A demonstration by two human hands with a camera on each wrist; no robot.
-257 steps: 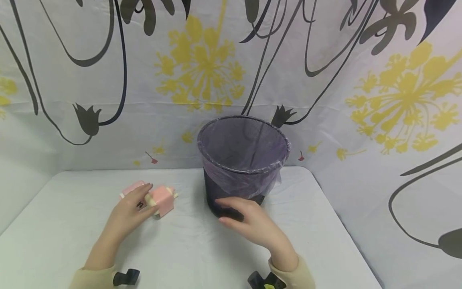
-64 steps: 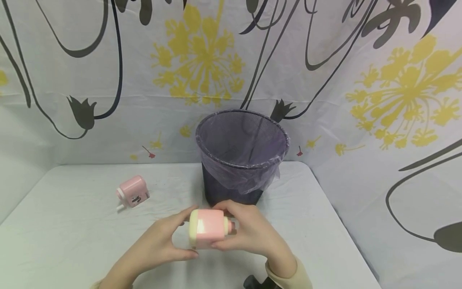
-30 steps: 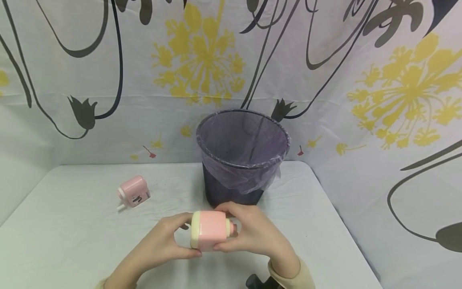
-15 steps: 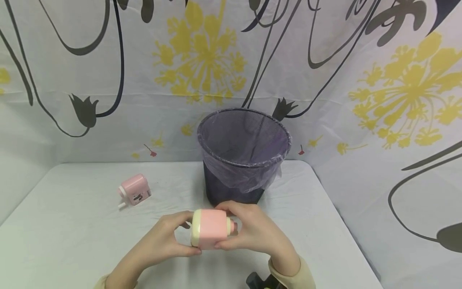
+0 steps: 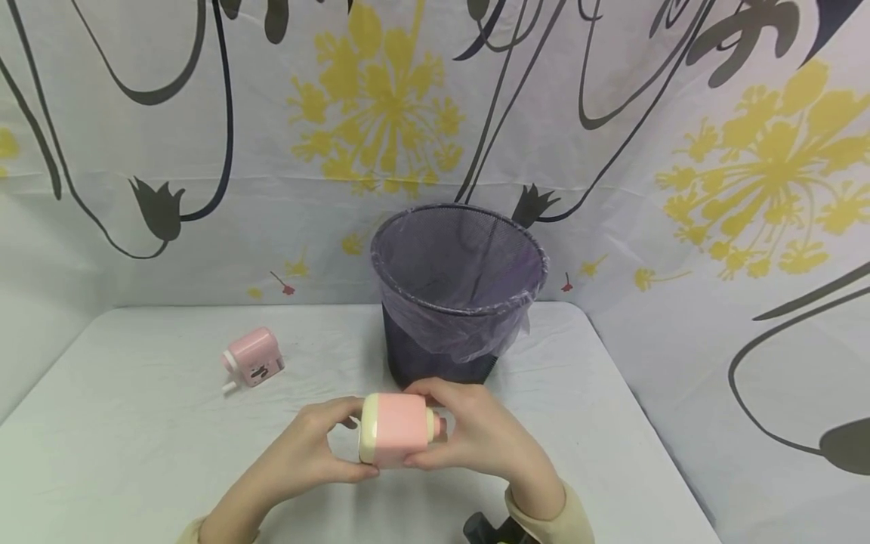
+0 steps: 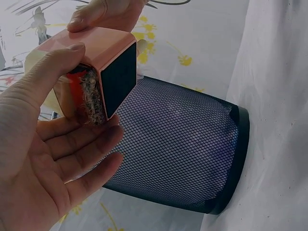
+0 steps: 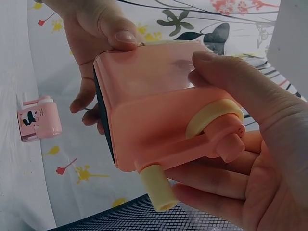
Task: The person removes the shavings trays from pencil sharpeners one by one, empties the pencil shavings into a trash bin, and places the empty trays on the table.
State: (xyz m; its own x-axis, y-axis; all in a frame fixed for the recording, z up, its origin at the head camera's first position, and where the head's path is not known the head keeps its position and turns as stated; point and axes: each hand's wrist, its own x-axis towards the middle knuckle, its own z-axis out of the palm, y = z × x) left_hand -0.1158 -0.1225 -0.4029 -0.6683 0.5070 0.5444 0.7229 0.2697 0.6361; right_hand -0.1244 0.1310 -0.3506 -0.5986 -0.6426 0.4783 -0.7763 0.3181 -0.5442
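Note:
A pink and cream crank pencil sharpener [image 5: 399,431] is held up between both hands, in front of the bin. My left hand [image 5: 309,449] grips its cream end with thumb and fingers. From the other side my right hand [image 5: 476,431] pinches the body, near the crank [image 7: 192,149] with its cream knob. In the left wrist view, a clump of pencil shavings [image 6: 92,96] shows at one side, beside the sharpener's dark flat base [image 6: 119,77]. A second pink sharpener [image 5: 254,357], with a printed black figure, lies on the table, farther back on the left.
Behind the hands stands a black mesh waste bin [image 5: 401,340] with a thin purplish liner folded over its rim. The white-covered table [image 5: 136,453] meets patterned cloth walls [image 5: 272,136] at the back and sides.
Earlier the left hand was at the two sharpeners on the left; one is now between both hands in front of the bin. Over the last second, hands and sharpener stay nearly still.

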